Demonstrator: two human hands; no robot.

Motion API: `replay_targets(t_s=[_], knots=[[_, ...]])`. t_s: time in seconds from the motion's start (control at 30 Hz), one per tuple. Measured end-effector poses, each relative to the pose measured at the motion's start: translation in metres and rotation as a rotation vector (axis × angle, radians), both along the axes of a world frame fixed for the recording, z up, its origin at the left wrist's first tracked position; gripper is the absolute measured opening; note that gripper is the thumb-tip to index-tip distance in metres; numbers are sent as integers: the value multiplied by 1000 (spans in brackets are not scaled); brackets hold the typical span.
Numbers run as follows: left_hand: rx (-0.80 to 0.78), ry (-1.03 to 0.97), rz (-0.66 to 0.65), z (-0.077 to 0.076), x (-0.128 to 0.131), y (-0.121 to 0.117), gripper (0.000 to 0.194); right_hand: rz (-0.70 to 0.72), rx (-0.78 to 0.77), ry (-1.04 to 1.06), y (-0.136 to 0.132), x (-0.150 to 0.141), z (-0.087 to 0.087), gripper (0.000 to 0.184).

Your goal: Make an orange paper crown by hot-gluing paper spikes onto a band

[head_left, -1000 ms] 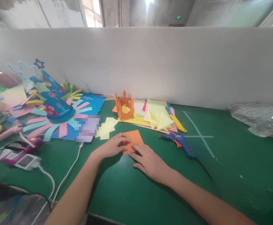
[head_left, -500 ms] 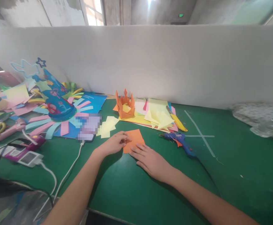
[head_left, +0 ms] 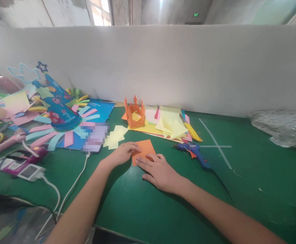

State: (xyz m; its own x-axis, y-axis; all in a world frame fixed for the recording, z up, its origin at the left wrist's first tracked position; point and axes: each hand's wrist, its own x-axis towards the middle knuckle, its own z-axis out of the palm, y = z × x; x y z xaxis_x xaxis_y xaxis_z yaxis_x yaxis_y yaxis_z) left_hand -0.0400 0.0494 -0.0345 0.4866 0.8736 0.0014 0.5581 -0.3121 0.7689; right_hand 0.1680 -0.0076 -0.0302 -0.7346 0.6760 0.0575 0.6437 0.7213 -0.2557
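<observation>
A square sheet of orange paper lies on the green table in front of me. My left hand is at its left edge, fingers curled together over the side and closed on it. Across the lower part of the sheet rests my right hand, open, with its fingers stretched out flat and pointing left. Part of the paper is hidden under both hands. Behind the sheet stands an orange folded paper crown with pointed tips.
To the right lie a blue glue gun and a yellow utility knife. Stacked coloured paper sits beside the crown. On the left are a phone with a white cable, a blue cone hat and a power strip.
My right hand has slid slightly left over the orange paper, its fingertips nearer the lower left corner. My left hand stays at the left edge. The view has shifted a little.
</observation>
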Motion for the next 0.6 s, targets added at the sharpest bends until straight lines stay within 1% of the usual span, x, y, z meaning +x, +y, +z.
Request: replay_targets(t_s=[0.1,0.23,0.37,0.47,0.6], knots=[[-7,2,-6,-1,-1,0,36,11,-1,0,0,1,-1,43],[4,62,-17,3,-1,-2,27,5,8,-1,0,1,-2,44],[-27,95,-60,5,-3,-5,32,11,33,-6,0,0,-2,44],[-17,88,-97,6,-4,-6,37,5,57,-18,-1,-1,-1,44],[7,85,-120,9,-3,-9,38,8,62,-17,-2,-2,-1,43]])
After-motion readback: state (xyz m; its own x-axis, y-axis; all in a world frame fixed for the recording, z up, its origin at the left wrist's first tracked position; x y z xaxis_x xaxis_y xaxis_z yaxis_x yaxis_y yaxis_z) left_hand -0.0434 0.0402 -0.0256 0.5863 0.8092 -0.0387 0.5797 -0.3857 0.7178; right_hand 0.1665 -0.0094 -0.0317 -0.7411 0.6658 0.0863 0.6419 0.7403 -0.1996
